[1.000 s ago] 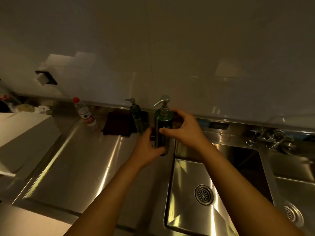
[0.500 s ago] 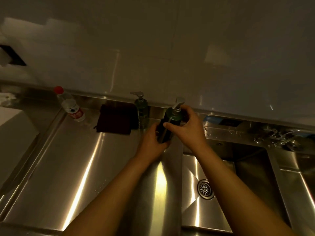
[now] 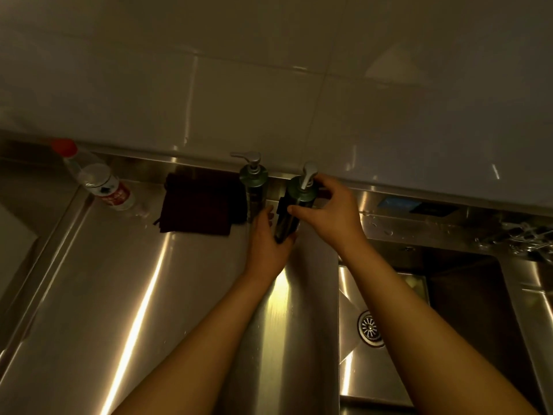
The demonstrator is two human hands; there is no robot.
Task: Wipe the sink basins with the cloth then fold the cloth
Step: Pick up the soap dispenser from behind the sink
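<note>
A dark maroon cloth (image 3: 197, 209) is seen on the silver steel counter (image 3: 113, 295). Two dark green pump bottles (image 3: 288, 211) (image 3: 254, 187) are topped with silver pumps. A clear bottle (image 3: 95, 178) is capped in red; its label appears red and white. Off-white tiles (image 3: 239, 85) are shown.

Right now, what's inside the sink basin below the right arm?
The sink basin shows a round drain on its floor and some pale patches near the back. No cloth is visible in it. The right arm covers the front part, so that area cannot be checked.
</note>
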